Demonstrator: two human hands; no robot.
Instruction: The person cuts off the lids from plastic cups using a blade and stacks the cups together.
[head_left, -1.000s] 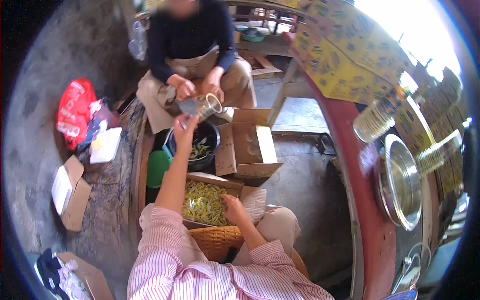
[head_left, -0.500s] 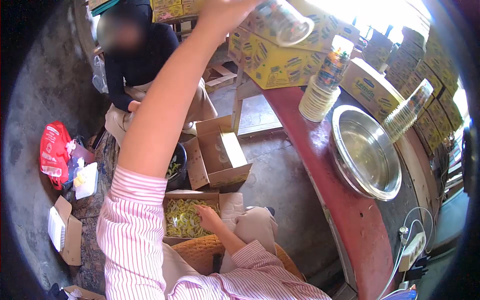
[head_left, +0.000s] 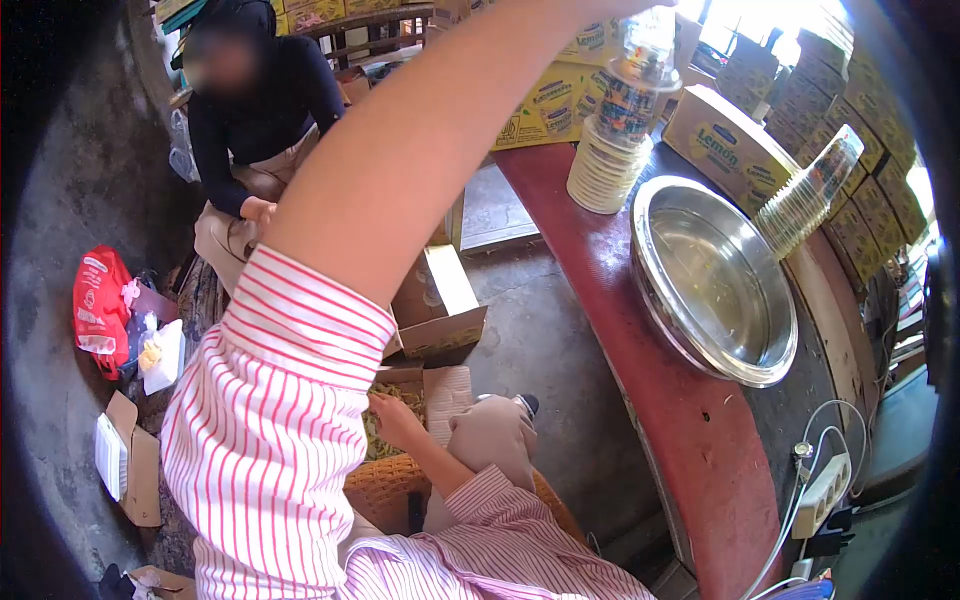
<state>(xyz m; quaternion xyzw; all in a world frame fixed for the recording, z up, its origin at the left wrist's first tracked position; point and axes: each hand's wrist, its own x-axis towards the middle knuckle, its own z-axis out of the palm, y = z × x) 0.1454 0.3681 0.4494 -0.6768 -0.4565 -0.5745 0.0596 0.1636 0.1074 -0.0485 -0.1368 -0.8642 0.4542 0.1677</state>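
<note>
My left hand (head_left: 630, 6) is at the top edge, partly cut off, its fingers closed on a clear printed plastic cup (head_left: 645, 50). That cup sits at the top of an upright stack of cups (head_left: 606, 165) on the red table (head_left: 600, 290). Lower down, my right hand (head_left: 396, 420) is over a cardboard box (head_left: 408, 376) of yellow-green pieces (head_left: 378, 446). Its fingers look curled together, and my left sleeve partly covers the box. What they hold, if anything, cannot be made out.
Beside the cup stack is a metal basin (head_left: 715, 280), with a leaning cup stack (head_left: 812, 195) behind it. Another person (head_left: 250, 110) sits across from me. An open carton (head_left: 445, 330) stands on the floor. A red bag (head_left: 100, 305) is at left, a power strip (head_left: 824, 495) at right.
My left hand has carried the cup from near the other person, up and right, onto the upright stack. My right hand remains at the box. The view has turned right.
</note>
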